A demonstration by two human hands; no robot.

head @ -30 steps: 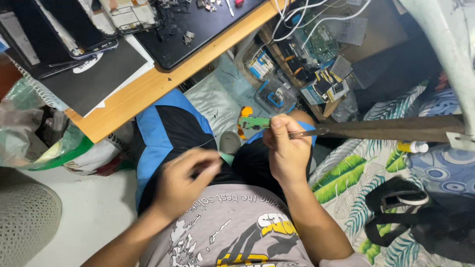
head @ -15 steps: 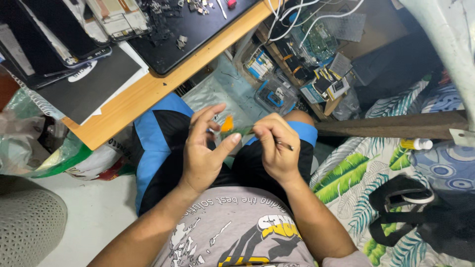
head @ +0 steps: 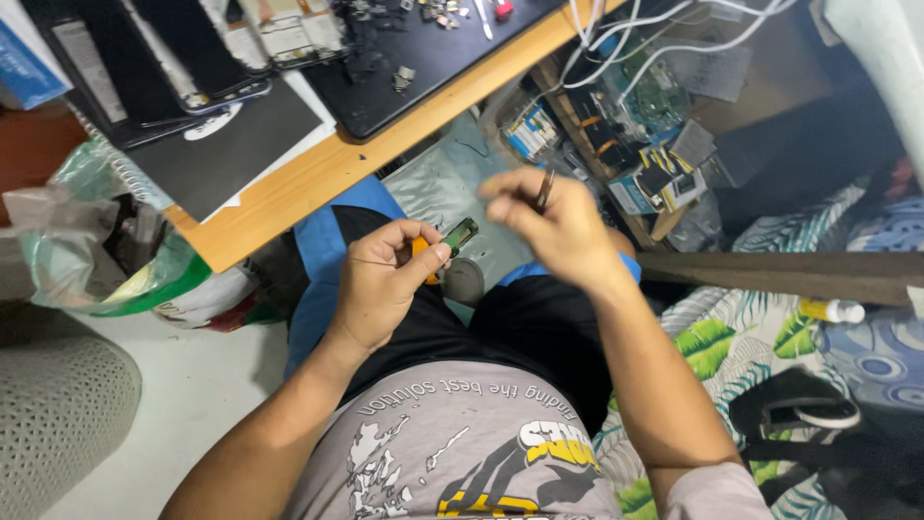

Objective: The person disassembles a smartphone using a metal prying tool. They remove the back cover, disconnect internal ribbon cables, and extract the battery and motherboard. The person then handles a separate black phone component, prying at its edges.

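Observation:
I sit at a low wooden desk (head: 318, 178) and look down at my lap. My left hand (head: 385, 279) pinches a small green circuit board (head: 460, 234) between thumb and fingers, with something orange showing behind the thumb. My right hand (head: 553, 226) is raised just right of it, fingers closed on thin metal tweezers (head: 544, 189) that point up and away. The two hands are a little apart, above my black and blue shorts.
On the desk lie a black work mat (head: 423, 58) with small parts, dark phone panels (head: 183, 67) and white cables (head: 664, 39). A box of electronics clutter (head: 626, 144) stands under the desk. A green plastic bag (head: 106, 260) is at left, a dark plank (head: 780, 274) and black bag (head: 818, 433) at right.
Both hands have risen from my lap. The left hand took hold of the green board and turned it; the right hand lifted the tweezers and moved slightly right.

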